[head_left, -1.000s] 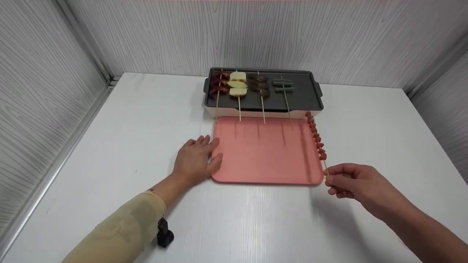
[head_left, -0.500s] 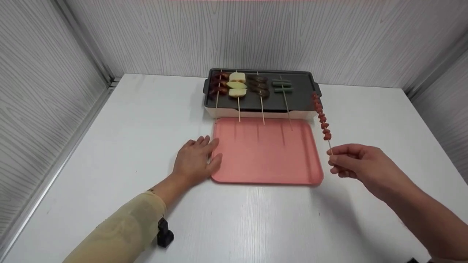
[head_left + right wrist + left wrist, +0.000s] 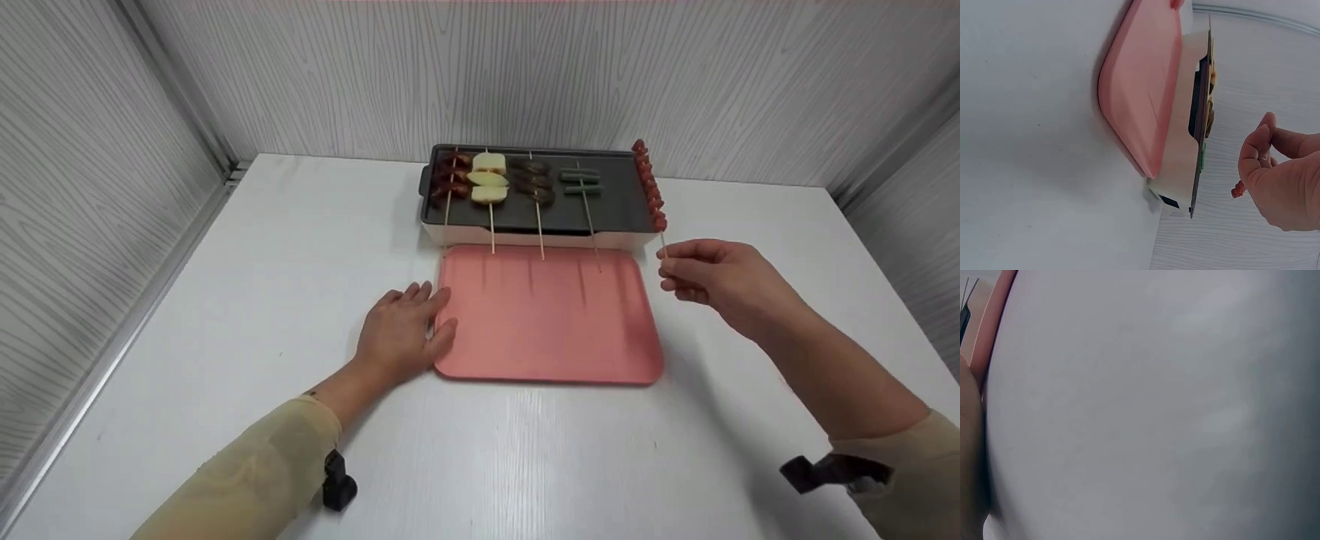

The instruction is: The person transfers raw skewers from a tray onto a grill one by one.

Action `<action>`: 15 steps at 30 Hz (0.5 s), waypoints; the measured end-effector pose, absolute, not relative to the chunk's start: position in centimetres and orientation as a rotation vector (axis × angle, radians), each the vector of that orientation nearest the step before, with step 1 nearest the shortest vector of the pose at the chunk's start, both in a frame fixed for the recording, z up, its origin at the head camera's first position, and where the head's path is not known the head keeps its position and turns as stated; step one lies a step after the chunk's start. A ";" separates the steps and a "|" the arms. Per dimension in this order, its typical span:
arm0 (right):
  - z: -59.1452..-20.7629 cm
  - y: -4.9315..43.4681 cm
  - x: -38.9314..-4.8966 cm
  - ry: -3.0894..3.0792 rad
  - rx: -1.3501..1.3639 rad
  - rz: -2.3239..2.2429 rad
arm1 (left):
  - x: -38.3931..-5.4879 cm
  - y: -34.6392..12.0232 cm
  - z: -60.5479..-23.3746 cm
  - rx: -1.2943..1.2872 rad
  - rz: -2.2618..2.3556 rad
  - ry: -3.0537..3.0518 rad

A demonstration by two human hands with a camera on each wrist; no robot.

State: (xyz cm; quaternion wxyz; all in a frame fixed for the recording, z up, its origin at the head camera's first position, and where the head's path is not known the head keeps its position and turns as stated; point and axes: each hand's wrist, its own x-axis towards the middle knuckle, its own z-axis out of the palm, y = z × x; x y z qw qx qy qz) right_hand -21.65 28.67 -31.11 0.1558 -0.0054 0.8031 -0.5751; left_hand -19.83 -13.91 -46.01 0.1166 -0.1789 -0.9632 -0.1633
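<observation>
Between thumb and fingers my right hand [image 3: 720,281] pinches the stick end of a skewer of small red pieces [image 3: 650,191]. In the head view that skewer overlaps the right edge of the dark grill plate [image 3: 619,199]; the right wrist view shows the hand raised above the plate's level. My left hand [image 3: 397,330] rests at the left rim of a pink tray [image 3: 547,322], fingers spread and thumb over the rim. On the plate lie a dark red skewer [image 3: 450,180], a pale yellow one [image 3: 489,180], a brown one [image 3: 532,180] and a green one [image 3: 582,184].
The grill's pale base [image 3: 630,240] stands behind the tray, close to its far edge. Several skewer sticks overhang the plate's front. White table [image 3: 337,225] surrounds both, with wood-patterned panels [image 3: 525,75] at the back and sides.
My right hand has moved up and away from me, carrying the red skewer from beside the tray's right edge to the grill's right edge. The left hand has stayed put.
</observation>
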 end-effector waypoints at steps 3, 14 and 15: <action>-31.3 28.6 -22.8 2.296 0.003 -1.661 | -19.9 -13.8 -45.9 -0.532 -0.479 -2.810; -32.9 28.1 -25.8 2.259 0.088 -1.684 | -19.9 -13.9 -45.9 -0.532 -0.458 -2.819; -33.1 28.0 -26.0 2.258 0.100 -1.683 | -19.9 -13.9 -46.0 -0.532 -0.457 -2.818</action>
